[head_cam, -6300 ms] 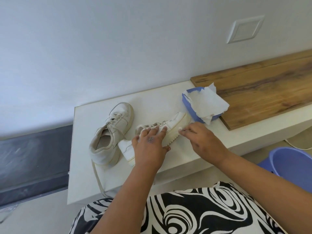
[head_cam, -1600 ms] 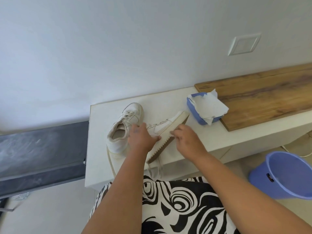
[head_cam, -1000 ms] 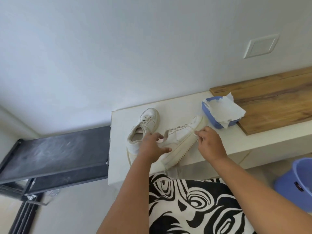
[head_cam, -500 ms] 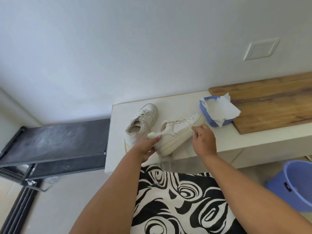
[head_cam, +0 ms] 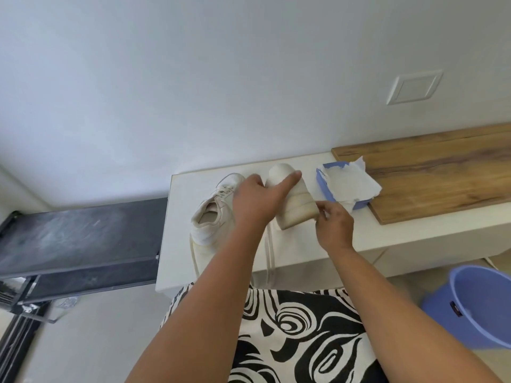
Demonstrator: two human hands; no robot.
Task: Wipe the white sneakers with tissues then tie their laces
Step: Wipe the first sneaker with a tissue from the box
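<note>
We see the left hand gripping one white sneaker, tipped up on the table with its sole facing us. The right hand pinches a tissue at its heel. The second sneaker lies just left.

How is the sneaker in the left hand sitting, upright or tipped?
Tipped. The held sneaker shows its sole to the camera; the left hand grips it, and its laces hang over the counter edge.

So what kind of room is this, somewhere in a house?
Probably a home, perhaps a hallway or utility corner: a plain white ledge against a painted wall, a wall switch plate, and a blue plastic bucket on the floor.
</note>
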